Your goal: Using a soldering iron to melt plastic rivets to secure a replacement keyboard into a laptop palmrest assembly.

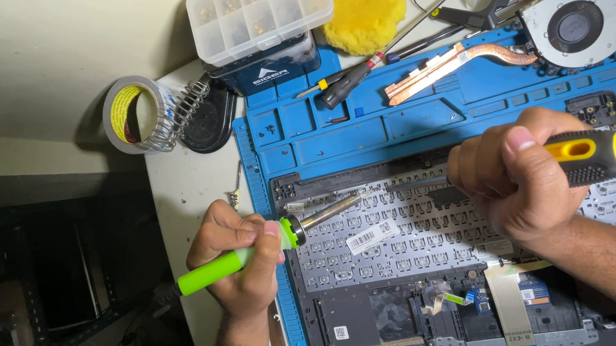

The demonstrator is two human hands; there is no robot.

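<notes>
- Left hand (236, 262): fingers clamped on a green soldering iron (255, 250), tip over the keyboard back (411, 231).
- Right hand (519, 177): fingers clamped on a yellow-handled tool (591, 155) over the same row.
- Laptop shell (360, 325) lies open on the blue mat (366, 130); keyboard not yet lifted out; fan (580, 14) already removed, set aside.

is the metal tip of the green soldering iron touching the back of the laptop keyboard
Cannot tell. In the head view the left hand holds the soldering iron with its tip over the keyboard back, but looking straight down, no contact or gap shows plainly.
</notes>
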